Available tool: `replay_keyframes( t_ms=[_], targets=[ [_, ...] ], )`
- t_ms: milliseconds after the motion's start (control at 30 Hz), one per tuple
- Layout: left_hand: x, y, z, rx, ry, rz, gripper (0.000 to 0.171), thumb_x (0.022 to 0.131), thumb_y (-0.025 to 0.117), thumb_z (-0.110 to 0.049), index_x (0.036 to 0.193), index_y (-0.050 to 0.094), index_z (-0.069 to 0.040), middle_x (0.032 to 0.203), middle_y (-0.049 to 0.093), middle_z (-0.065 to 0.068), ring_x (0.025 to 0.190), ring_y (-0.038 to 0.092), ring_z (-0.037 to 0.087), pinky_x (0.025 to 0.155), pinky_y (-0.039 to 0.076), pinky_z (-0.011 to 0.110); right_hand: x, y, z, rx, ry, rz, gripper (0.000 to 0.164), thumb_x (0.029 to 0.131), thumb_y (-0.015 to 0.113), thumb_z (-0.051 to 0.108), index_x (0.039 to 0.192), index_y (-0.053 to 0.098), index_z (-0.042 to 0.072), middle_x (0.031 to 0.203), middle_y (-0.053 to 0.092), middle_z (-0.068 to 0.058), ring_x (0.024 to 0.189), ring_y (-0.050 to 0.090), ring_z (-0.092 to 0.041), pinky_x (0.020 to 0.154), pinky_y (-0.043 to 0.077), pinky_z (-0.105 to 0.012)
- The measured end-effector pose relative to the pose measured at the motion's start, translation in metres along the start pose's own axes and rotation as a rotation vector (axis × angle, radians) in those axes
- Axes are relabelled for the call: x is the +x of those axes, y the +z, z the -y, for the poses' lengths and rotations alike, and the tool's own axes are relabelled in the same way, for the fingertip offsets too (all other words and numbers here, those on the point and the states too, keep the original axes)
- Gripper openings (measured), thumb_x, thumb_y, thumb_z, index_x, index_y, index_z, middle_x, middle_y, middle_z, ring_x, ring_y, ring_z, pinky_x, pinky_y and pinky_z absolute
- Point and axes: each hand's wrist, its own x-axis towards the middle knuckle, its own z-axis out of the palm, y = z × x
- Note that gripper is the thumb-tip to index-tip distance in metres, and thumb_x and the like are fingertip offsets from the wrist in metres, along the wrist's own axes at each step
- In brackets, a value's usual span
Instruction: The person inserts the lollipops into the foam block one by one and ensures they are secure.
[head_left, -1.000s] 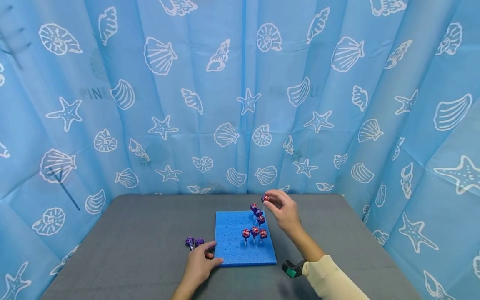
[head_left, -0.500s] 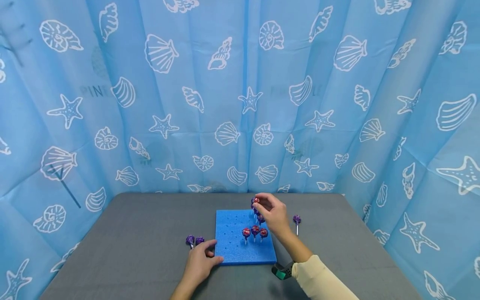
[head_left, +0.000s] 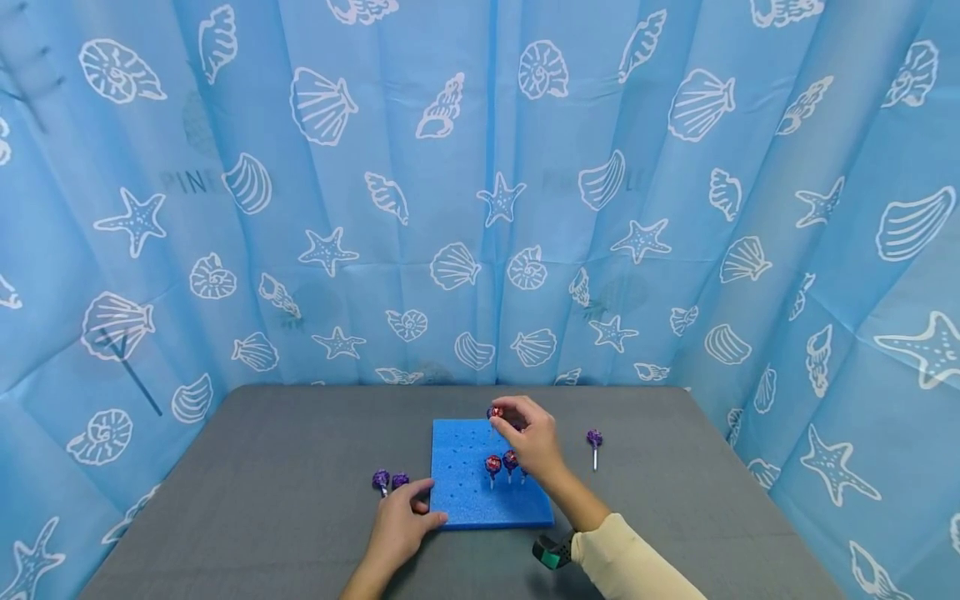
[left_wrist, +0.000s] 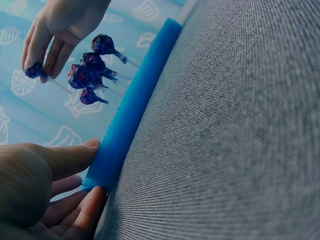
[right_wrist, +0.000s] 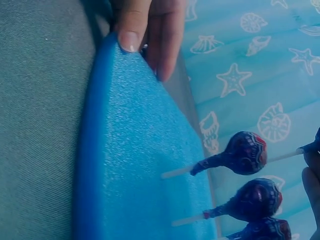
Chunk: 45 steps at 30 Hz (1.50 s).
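1. The right hand [head_left: 528,437] and its forearm cover part of the standing lollipops [head_left: 492,464] in the head view; the right wrist view cuts off the held lollipop [head_left: 495,412] at its edge; whether its stick has entered a hole cannot be told
2. The left hand [head_left: 397,529] partly hides the sticks of the loose pair [head_left: 381,480]
3. Held lollipop: round head, purple and red wrapper, thin pale stick directed at the blue board [head_left: 465,512]; located above the board's far part, right thumb and fingers pinched on it
4. Left hand: thumb and fingers clamped on the board's near left corner
5. Board: one, flat on the grey tabletop [head_left: 300,500], top pitted with small holes, not countable in full
6. Lollipop count: one held; two loose left of the board; one lone lollipop [head_left: 595,437] lying to its right, well apart; at least four standing, exact number unclear since heads overlap
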Motion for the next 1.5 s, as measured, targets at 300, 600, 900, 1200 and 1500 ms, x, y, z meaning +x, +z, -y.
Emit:
replay_keyframes(
  t_ms=[300, 600, 900, 1200, 1500],
  targets=[
    [0.001, 0.0, 0.001, 0.003, -0.003, 0.006, 0.056, 0.075, 0.085, -0.02, 0.125, 0.064, -0.004, 0.087, 0.057, 0.001, 0.076, 0.051, 0.016, 0.069, 0.045, 0.037, -0.009, 0.009, -0.013, -0.095, 0.011, 0.059, 0.018, 0.088, 0.074, 0.013, 0.105, 0.07, 0.008, 0.1, 0.066, 0.002, 0.095, 0.061, -0.017, 0.083, 0.051, -0.041],
    [0.0, 0.001, 0.0, 0.011, -0.008, -0.003, 0.055, 0.075, 0.084, -0.019, 0.125, 0.064, -0.004, 0.087, 0.057, 0.001, 0.076, 0.051, 0.016, 0.067, 0.045, 0.035, -0.014, 0.012, -0.01, -0.167, 0.047, 0.131, 0.019, 0.086, 0.076, 0.015, 0.104, 0.072, 0.009, 0.099, 0.067, 0.007, 0.099, 0.056, -0.012, 0.085, 0.049, -0.039],
    [0.0, 0.001, 0.0, 0.018, -0.004, -0.007, 0.055, 0.076, 0.085, -0.02, 0.124, 0.065, -0.004, 0.087, 0.058, 0.001, 0.076, 0.051, 0.016, 0.068, 0.045, 0.035, -0.017, 0.012, -0.008, -0.285, -0.04, 0.193, 0.017, 0.085, 0.078, 0.018, 0.1, 0.073, 0.013, 0.096, 0.068, 0.007, 0.1, 0.055, -0.012, 0.093, 0.043, -0.046],
    [0.001, 0.001, 0.001, 0.015, -0.011, 0.004, 0.055, 0.076, 0.084, -0.02, 0.125, 0.065, -0.005, 0.087, 0.058, 0.001, 0.077, 0.052, 0.016, 0.069, 0.046, 0.036, -0.024, 0.012, -0.007, -0.398, -0.18, 0.218, 0.017, 0.081, 0.081, 0.02, 0.096, 0.073, 0.016, 0.093, 0.066, 0.004, 0.092, 0.052, -0.012, 0.08, 0.043, -0.038],
    [0.001, 0.001, 0.0, 0.015, -0.008, 0.006, 0.055, 0.076, 0.084, -0.021, 0.125, 0.065, -0.005, 0.087, 0.058, 0.001, 0.077, 0.052, 0.016, 0.069, 0.045, 0.037, -0.028, 0.013, -0.007, -0.437, -0.214, 0.223, 0.019, 0.08, 0.082, 0.021, 0.096, 0.074, 0.016, 0.091, 0.066, 0.003, 0.092, 0.052, -0.015, 0.083, 0.043, -0.04]
  ],
)
